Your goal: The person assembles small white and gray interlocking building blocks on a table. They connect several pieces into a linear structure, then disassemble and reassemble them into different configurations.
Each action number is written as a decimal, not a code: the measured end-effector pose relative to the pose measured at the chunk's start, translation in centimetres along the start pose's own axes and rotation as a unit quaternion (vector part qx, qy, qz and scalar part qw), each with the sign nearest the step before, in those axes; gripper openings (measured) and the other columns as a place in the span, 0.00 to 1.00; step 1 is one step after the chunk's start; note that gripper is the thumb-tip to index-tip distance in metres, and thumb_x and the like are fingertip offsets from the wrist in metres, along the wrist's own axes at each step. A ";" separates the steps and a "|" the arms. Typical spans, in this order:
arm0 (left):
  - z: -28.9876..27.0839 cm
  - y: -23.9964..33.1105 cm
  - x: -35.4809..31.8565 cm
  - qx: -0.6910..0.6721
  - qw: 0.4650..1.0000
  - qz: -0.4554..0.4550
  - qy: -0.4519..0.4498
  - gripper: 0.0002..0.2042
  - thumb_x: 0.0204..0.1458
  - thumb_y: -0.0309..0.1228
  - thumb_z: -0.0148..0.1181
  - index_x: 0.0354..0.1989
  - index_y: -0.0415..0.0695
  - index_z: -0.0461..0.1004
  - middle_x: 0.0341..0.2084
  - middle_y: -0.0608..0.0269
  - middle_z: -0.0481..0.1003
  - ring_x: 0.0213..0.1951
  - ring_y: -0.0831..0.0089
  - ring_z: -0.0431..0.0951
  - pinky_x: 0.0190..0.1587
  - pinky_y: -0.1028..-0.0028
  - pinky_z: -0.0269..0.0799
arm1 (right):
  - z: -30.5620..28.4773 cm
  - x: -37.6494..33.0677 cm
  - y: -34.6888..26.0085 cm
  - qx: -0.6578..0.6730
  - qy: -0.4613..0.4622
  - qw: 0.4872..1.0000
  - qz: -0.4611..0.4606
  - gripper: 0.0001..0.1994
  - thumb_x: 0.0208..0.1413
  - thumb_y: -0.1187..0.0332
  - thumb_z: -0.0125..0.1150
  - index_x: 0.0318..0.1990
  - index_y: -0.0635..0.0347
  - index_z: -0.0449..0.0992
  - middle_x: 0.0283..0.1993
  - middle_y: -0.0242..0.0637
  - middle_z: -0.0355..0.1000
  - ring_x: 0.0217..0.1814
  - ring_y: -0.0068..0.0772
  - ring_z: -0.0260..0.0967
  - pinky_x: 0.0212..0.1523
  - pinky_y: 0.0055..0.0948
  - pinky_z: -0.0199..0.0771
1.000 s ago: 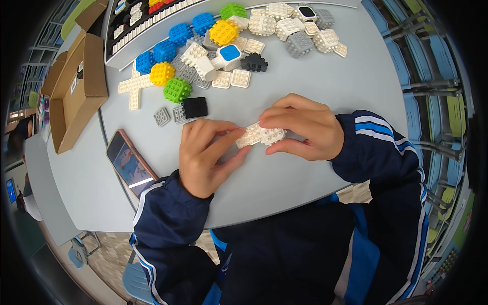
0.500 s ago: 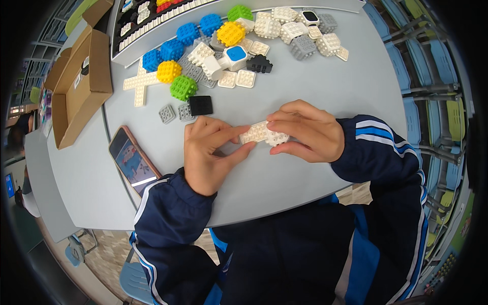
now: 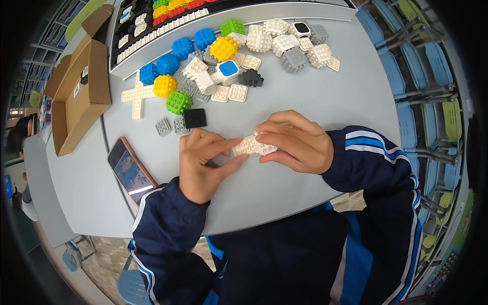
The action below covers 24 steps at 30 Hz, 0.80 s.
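Between my two hands, above the grey table, a white studded plate meets a white studded block. My left hand pinches the plate's left end between thumb and forefinger. Wrapped over the block from the right, my right hand keeps its thumb below and its fingers on top. The fingers partly cover the joint, so I cannot tell whether the pieces are fully pressed together. Just beyond my left hand lie a black square block and small grey studded pieces.
A pile of blocks includes a yellow block, a green block and a white cross-shaped plate. Behind stands a parts tray. At left are a phone and an open cardboard box. Stacked chairs line the right.
The whole view has shifted slightly, so the pile sits lower and further left. Both hands keep the same hold on the white pieces.
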<state>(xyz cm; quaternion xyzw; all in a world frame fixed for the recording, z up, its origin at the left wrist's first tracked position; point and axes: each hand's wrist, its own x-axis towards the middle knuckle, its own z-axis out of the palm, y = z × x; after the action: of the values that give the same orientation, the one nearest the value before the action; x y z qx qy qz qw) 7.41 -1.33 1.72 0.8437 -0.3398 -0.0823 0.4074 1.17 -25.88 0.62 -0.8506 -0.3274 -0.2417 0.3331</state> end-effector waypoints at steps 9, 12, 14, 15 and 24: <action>0.0 0.0 -0.1 0.011 1.000 0.008 0.006 0.15 0.39 0.29 0.79 0.39 0.52 0.87 0.24 0.77 0.74 0.36 0.74 0.71 0.46 0.70 0.57 | 0.0 0.1 -0.2 0.007 -0.001 0.998 0.056 0.26 0.39 0.68 0.80 0.48 0.65 0.79 0.47 0.38 0.78 0.48 0.38 0.76 0.34 0.29 0.81; -0.1 0.0 -0.1 0.014 1.000 0.008 0.005 0.15 0.39 0.29 0.79 0.39 0.52 0.87 0.24 0.77 0.74 0.36 0.74 0.71 0.46 0.70 0.57 | 0.1 0.4 0.0 0.028 -0.002 0.998 0.053 0.25 0.40 0.69 0.79 0.48 0.65 0.79 0.46 0.36 0.79 0.47 0.37 0.76 0.34 0.28 0.81; 0.0 -0.1 -0.1 0.014 1.000 0.010 0.005 0.15 0.39 0.29 0.79 0.39 0.52 0.87 0.24 0.77 0.74 0.36 0.74 0.71 0.46 0.70 0.57 | -0.1 0.4 0.0 0.069 -0.016 0.994 0.078 0.26 0.40 0.69 0.81 0.48 0.66 0.79 0.46 0.42 0.80 0.46 0.39 0.76 0.34 0.29 0.80; 0.0 -0.1 0.0 0.015 1.000 0.012 0.005 0.15 0.39 0.29 0.79 0.39 0.52 0.87 0.24 0.77 0.74 0.36 0.74 0.71 0.46 0.70 0.57 | -0.2 0.4 0.0 0.090 -0.022 0.992 0.091 0.26 0.39 0.69 0.82 0.48 0.67 0.80 0.46 0.45 0.80 0.45 0.40 0.76 0.34 0.29 0.80; 0.0 0.0 0.0 0.032 0.999 0.025 0.004 0.16 0.39 0.29 0.78 0.40 0.52 0.86 0.24 0.77 0.74 0.36 0.73 0.71 0.45 0.70 0.58 | -0.4 0.3 0.4 0.104 -0.033 0.990 0.089 0.28 0.36 0.66 0.84 0.49 0.64 0.80 0.48 0.42 0.79 0.45 0.40 0.75 0.36 0.30 0.79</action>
<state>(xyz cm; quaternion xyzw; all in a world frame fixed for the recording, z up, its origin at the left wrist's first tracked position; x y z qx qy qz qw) 7.39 -1.36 1.72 0.8482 -0.3613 -0.0579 0.3830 1.62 -26.31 0.92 -0.8446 -0.2843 -0.1474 0.4291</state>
